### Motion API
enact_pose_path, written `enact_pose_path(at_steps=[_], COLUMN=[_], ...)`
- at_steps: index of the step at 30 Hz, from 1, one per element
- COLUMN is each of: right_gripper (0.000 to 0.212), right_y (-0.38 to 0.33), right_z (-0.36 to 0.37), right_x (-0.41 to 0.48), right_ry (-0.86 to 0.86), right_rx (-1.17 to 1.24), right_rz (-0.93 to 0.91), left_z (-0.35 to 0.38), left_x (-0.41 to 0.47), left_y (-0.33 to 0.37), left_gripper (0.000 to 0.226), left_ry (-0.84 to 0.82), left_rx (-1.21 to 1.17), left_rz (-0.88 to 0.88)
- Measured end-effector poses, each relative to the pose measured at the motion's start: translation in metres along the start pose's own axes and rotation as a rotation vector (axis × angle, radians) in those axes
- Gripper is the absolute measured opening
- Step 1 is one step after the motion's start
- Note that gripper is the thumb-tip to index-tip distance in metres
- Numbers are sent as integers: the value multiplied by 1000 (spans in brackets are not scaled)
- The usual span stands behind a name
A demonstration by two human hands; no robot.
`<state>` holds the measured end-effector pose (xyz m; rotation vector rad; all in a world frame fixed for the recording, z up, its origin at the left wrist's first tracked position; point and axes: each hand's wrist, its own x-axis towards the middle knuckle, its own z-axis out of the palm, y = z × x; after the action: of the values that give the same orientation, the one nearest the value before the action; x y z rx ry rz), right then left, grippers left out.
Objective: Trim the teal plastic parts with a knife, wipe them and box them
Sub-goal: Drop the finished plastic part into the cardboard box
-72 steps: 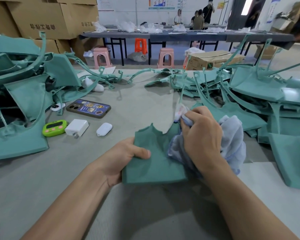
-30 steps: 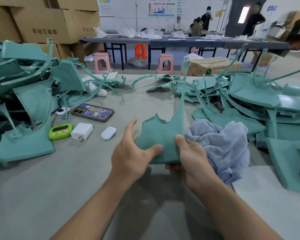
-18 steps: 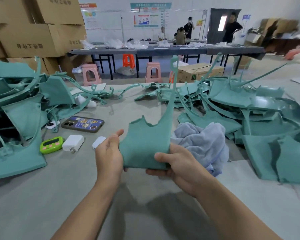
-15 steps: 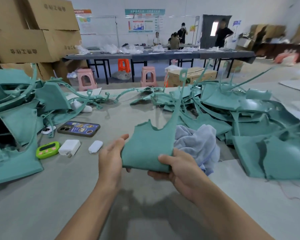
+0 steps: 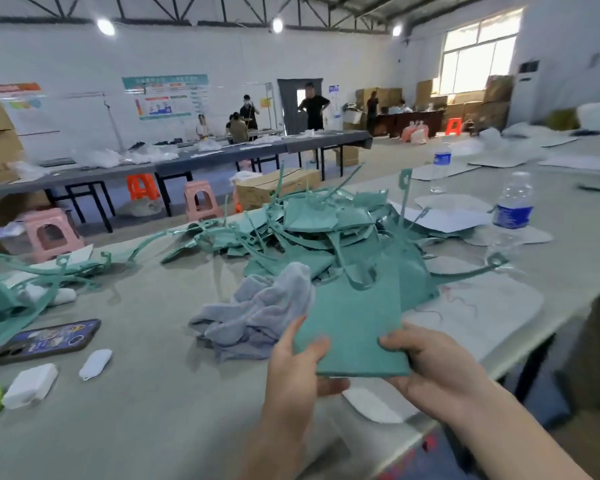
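— Over the near right edge of the table [image 5: 146, 417], where was the teal part [image 5: 354, 327]?
— Lifted off the surface, between both hands. The left hand [image 5: 298, 372] pinched its lower left corner, thumb on top and fingers beneath. The right hand [image 5: 433, 368] gripped the lower right corner the same way.
— Any containers?
— A cardboard box [image 5: 274, 188] stood on the floor beyond the table, and its contents were hidden. A water bottle [image 5: 513, 206] with a blue label stood to the right, well apart from the hands, with a second bottle [image 5: 440, 164] farther back. How full they were, I could not tell.
— And around the part?
— A crumpled grey-blue cloth [image 5: 257, 313] lay just to its left. Behind was a heap of teal parts [image 5: 312, 223], whose straps and sheets crowded the held part's far end, so its outline there was hard to follow. A phone [image 5: 47, 341], a white charger [image 5: 30, 386] and a small white case [image 5: 96, 360] lay farther left.
— How did the part look?
— It was a flat, matte teal sheet, straight along the near edge, with a curved notch in the far edge.
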<state>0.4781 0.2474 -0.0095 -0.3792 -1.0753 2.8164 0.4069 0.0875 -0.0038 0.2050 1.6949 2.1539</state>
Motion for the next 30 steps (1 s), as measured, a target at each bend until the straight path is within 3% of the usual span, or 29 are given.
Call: enact_pose_path(at_steps=[3, 6, 7, 8, 9, 11, 13, 14, 16, 17, 19, 21, 22, 25, 26, 30], right_gripper=[56, 50, 49, 60, 79, 92, 79, 62, 17, 21, 33, 35, 36, 34, 31, 20], right_y=[-4, 4, 9, 12, 15, 18, 14, 13, 10, 10, 9, 12, 15, 26, 30, 47], right_z=[-48, -96, -108, -114, -118, -122, -130, -135, -153, -163, -175, -192, -200, -224, -231, -260], right_x=[-54, -106, -123, -139, -156, -176, -193, -201, -216, -225, -245, -262, -271, -292, -299, -318], right_ry=[106, 475, 653, 779, 778, 690, 731, 785, 876, 901, 979, 1005, 1003, 952, 969, 1156], right_rx=[56, -192, -333, -476, -504, -329, -279, -285, -231, -218, -194, -165, -140, -65, -40, 90], right_rz=[-55, -208, -286, -339, -336, -294, -337, -368, -451, -472, -490, -479, -455, -383, -354, -311], left_z=[50, 96, 109, 122, 134, 155, 175, 182, 193, 197, 202, 211, 217, 236, 240, 253], left_x=[-21, -45, -51, -59, -69, -95, -119, -130, -141, -141, -132, -122, -117, -111, -113, -136], left_y=[-21, -44, -55, -67, -78, -93, -114, -124, -133, -137, -150, -167, -175, -202, -212, -245], left_gripper=[14, 16, 19, 24, 32, 46, 50, 52, 56, 56, 56, 66, 64, 26, 23, 28], left_ry=[-158, -297, -294, -288, -302, -394, -548, -621, -815, -866, -816, -771, -795, -919, -946, -948], left_rx=[69, 215, 335, 519, 734, 1026, 1133, 1157, 1140, 1037, 804, 771, 737, 515, 466, 443], left_rz=[-101, -118, -41, 93, 260, 561, 594, 577, 487, 422, 324, 272, 164, -308, -423, -643])
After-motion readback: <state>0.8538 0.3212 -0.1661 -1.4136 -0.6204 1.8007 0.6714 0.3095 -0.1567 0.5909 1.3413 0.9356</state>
